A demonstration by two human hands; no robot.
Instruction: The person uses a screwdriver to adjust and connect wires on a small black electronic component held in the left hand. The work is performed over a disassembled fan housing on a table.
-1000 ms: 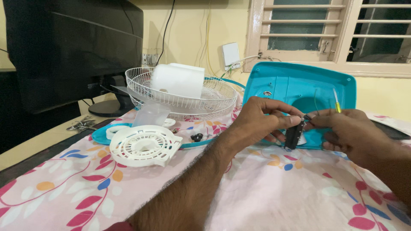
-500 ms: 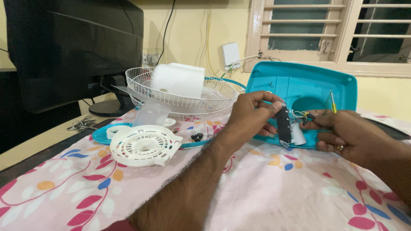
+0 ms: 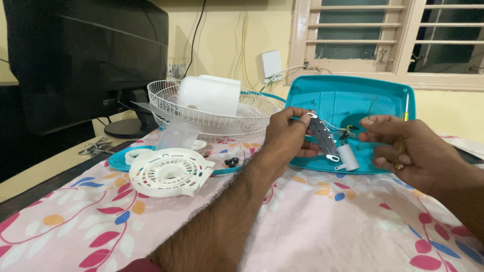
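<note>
floral cloth (image 3: 322, 226) — switch strip (image 3: 322, 136) now upright

The tablecloth (image 3: 327, 226) over the surface is pale pink with a leaf-and-petal print in red, blue and orange. The moulded plastic fan base shell (image 3: 348, 98) is bright teal. The strip-shaped switch board (image 3: 322, 136) is dark grey with silver metal tabs, next to a small white cylinder capacitor (image 3: 348, 157). The round wire fan guard (image 3: 212, 108), the rounded plastic motor cover (image 3: 207, 94) and the vented disc (image 3: 170, 172) are all white, and the flat monitor (image 3: 85, 55) is black.
</note>
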